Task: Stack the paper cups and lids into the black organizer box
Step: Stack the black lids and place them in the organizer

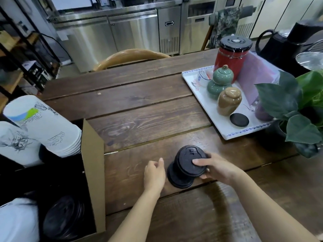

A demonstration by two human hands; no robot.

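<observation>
Far left: organizer box already holding paper cups and lids. Left hand loosely curled, empty, beside black lid stack. Right hand clamped on stack's top; likely to fan apart or topple if lifted one-sided.

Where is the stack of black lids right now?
The stack of black lids stands on the wooden table near its front edge, gripped by the right hand, with the left hand open beside it.
</observation>
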